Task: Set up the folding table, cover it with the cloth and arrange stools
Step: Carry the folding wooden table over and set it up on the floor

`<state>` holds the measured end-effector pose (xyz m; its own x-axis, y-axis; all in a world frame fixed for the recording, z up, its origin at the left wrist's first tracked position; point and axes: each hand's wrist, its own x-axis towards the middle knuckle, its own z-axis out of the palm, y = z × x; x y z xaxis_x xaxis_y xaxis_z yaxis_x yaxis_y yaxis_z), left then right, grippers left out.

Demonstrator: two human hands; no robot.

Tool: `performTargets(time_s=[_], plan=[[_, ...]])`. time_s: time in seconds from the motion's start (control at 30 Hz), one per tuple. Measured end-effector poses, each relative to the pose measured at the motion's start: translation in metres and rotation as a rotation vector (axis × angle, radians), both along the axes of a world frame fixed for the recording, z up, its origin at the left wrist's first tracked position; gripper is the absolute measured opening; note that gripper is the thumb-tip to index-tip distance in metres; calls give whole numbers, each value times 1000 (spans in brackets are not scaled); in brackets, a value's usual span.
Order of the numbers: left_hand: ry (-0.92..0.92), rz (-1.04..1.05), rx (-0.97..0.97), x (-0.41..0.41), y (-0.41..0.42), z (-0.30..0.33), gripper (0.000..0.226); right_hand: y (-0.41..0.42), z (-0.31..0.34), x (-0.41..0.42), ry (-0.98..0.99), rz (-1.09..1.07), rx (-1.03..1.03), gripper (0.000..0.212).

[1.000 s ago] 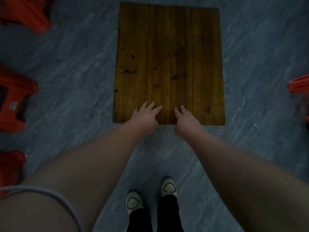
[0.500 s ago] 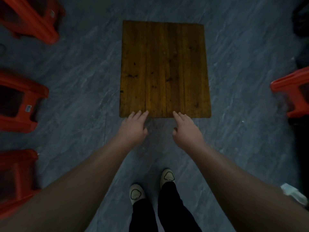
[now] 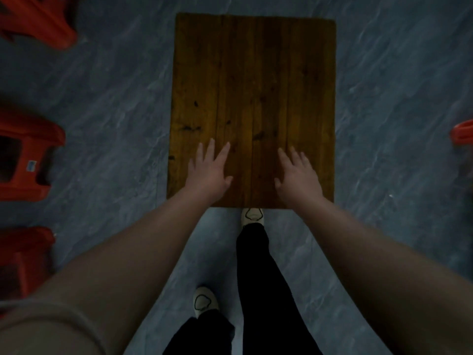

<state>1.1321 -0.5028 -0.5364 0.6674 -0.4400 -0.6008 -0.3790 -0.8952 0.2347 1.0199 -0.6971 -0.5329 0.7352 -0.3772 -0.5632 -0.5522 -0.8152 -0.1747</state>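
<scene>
We have the left hand [image 3: 208,172] and right hand [image 3: 298,175] over the near end of the wooden worktop [image 3: 253,85]. Both spread apart, fingers splayed, gripping nothing. Red stools [image 3: 25,155] on the floor, well left

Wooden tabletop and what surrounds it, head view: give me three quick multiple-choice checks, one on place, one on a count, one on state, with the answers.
1. Where are both hands relative to the wooden tabletop?
A. Over its near end
B. Over its far end
C. Off it, above the stools

2. How many red stools show along the picture's left edge?
A. One
B. Three
C. Five

3. What state is the tabletop's surface in?
A. Covered by a cloth
B. Bare wood planks
C. Stacked with stools

Answers:
1. A, since the left hand and right hand spread open over the end of the wooden tabletop nearest the feet.
2. B, since a top stool, a middle stool and a lower stool show there.
3. B, since planks and knots show everywhere, with no cloth in view.
</scene>
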Motion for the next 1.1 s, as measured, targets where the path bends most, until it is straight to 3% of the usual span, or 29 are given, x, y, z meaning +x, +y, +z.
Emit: performTargets(time_s=[0.37,1.1], plan=[[19,-25,102,98,-63,-43,116,-61,-46,104,92,67,-43,100],[37,-81,116,98,-64,-53,112,-58,-53,91,104,55,1,94]])
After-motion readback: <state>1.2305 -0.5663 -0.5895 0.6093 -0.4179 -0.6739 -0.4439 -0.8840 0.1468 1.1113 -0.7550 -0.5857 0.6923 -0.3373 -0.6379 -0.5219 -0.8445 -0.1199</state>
